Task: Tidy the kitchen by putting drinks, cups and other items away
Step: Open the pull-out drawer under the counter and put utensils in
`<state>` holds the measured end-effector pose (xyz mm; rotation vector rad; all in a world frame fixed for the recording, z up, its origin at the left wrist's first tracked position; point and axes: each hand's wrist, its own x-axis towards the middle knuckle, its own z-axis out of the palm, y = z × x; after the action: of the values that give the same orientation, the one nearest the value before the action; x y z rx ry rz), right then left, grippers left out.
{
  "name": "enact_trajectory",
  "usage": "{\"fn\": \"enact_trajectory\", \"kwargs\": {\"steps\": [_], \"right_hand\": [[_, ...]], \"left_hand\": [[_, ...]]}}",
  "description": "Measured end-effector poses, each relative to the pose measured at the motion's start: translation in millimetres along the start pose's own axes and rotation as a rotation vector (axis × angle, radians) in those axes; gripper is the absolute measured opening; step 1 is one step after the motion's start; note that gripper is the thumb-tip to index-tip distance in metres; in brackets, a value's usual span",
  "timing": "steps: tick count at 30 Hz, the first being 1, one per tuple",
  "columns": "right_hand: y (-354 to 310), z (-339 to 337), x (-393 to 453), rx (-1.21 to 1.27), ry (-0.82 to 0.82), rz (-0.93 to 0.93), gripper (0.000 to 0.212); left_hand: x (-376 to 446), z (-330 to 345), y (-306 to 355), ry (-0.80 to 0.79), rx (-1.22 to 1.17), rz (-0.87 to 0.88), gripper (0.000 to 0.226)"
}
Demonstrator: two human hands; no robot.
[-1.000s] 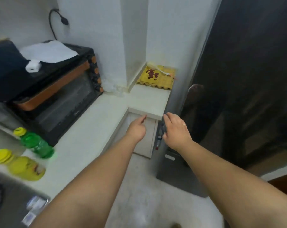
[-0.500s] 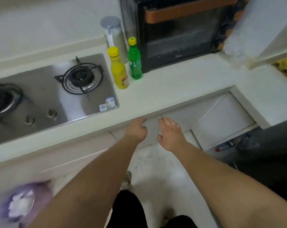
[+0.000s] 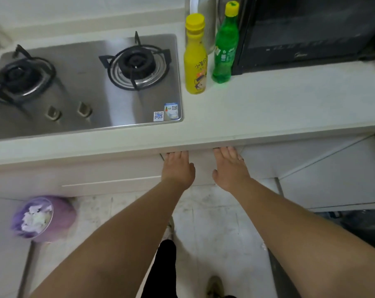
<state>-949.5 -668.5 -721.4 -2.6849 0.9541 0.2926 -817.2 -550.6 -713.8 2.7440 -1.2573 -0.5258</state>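
White stone bench [image 3: 268,108] carries yellow plastic bottle [image 3: 195,59] and green plastic bottle [image 3: 225,46] at one o'clock, awaiting storage; left hand [image 3: 178,168] and right hand [image 3: 229,168] reach under its edge, fingertips hidden, grasp unclear.

A home kitchen: a two-burner steel gas hob [image 3: 85,82] is set into a pale surface [image 3: 268,108], with a black countertop oven [image 3: 307,33], white cabinet fronts [image 3: 332,168] below, and a tiled floor [image 3: 214,222].
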Motion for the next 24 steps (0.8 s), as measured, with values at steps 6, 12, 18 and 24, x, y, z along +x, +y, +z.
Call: {"fn": "enact_trajectory", "kwargs": {"steps": [6,12,18,24], "right_hand": [[-8,12,4,-0.138,0.063,0.036,0.082],[-11,19,10,-0.087,0.109,0.042,0.075],[-12,22,26,-0.044,0.136,0.059,0.069],[-12,34,5,-0.056,0.177,0.033,0.091]], "left_hand": [[3,15,1,0.046,0.025,-0.021,0.045],[5,21,-4,0.099,0.014,-0.027,0.048],[8,30,-13,0.17,0.026,0.019,0.057],[-11,43,-12,0.177,-0.004,0.022,0.076]]}}
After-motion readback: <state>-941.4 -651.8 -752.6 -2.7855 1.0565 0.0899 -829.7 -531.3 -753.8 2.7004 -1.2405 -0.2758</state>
